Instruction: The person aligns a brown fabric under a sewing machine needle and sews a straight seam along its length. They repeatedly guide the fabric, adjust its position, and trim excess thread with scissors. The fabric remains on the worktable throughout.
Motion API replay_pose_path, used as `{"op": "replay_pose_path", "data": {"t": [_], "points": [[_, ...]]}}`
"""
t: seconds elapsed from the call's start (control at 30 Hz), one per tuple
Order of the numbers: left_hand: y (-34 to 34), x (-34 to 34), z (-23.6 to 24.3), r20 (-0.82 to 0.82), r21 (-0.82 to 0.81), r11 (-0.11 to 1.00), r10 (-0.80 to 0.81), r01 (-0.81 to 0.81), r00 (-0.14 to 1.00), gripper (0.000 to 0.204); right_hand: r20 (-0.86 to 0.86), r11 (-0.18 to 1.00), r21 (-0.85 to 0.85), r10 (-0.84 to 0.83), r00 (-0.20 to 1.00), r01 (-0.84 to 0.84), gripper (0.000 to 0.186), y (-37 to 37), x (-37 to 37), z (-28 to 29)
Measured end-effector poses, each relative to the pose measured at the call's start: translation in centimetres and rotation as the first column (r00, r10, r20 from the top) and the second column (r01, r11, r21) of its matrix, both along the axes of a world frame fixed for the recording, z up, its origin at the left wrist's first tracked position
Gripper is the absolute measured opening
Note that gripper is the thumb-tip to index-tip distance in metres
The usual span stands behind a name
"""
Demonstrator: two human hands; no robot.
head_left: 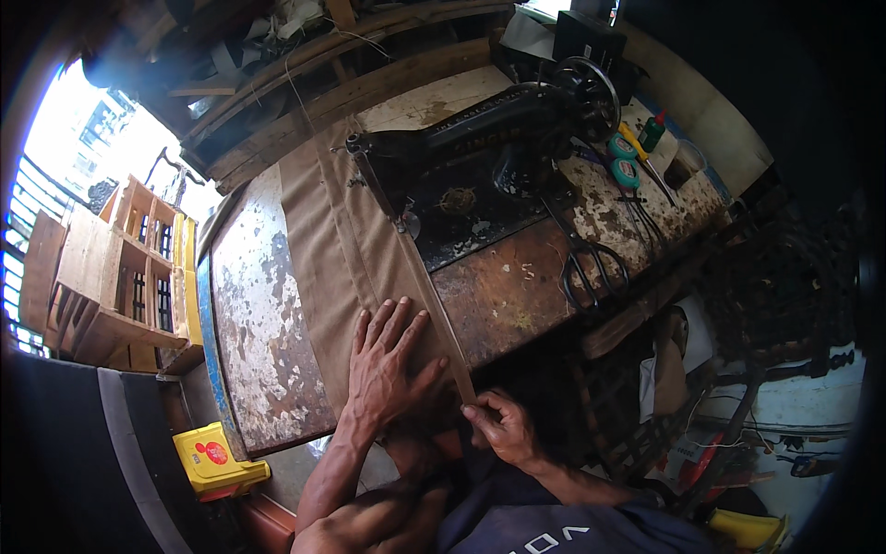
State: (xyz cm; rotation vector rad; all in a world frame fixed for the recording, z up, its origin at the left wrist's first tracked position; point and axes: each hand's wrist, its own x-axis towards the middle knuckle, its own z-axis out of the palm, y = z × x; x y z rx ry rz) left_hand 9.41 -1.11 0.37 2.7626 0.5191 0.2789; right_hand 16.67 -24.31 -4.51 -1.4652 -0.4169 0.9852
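Observation:
A long piece of brown fabric [318,258] lies over the worn table [254,314] and runs under the needle of a black sewing machine [461,129]. My left hand [388,369] rests flat on the fabric near the front, fingers spread. My right hand [498,425] pinches the folded strip along the fabric's right edge at the front edge of the table. Large black scissors [577,268] lie right of the machine's bed.
Small teal round items [623,162], a green bottle [652,132] and a yellow-handled tool [632,138] sit at the back right. Wooden crates [129,277] stand at the left above a yellow container [212,462]. A dark box [586,46] stands behind the machine.

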Motion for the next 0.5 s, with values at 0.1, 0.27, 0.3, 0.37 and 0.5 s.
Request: {"op": "replay_pose_path", "data": {"t": [0.1, 0.27, 0.3, 0.37, 0.5], "points": [[0.0, 0.1, 0.2, -0.004, 0.005, 1.000, -0.001, 0.001, 1.000, 0.071, 0.625, 0.998, 0.055, -0.058, 0.778, 0.029, 0.023, 0.9, 0.6, -2.9], [0.0, 0.0, 0.3, -0.001, -0.005, 1.000, -0.004, 0.004, 1.000, 0.071, 0.277, 0.989, 0.014, 0.136, 0.951, -0.146, 0.020, 1.7, 0.5, -3.5], [0.0, 0.1, 0.3, -0.009, -0.010, 1.000, -0.008, 0.008, 1.000, 0.070, 0.268, 0.991, -0.007, 0.132, 0.954, -0.135, 0.020, 1.4, 0.6, -3.0], [0.2, 0.1, 0.3, -0.027, -0.010, 1.000, -0.001, 0.000, 1.000, 0.069, 0.396, 0.993, -0.022, 0.115, 0.911, -0.115, 0.021, -0.2, 1.0, -1.2], [0.2, 0.0, 0.2, -0.013, 0.012, 1.000, -0.008, 0.009, 1.000, 0.067, 0.445, 0.998, -0.003, 0.060, 0.894, -0.065, 0.019, -3.2, 2.9, 1.5]]}}
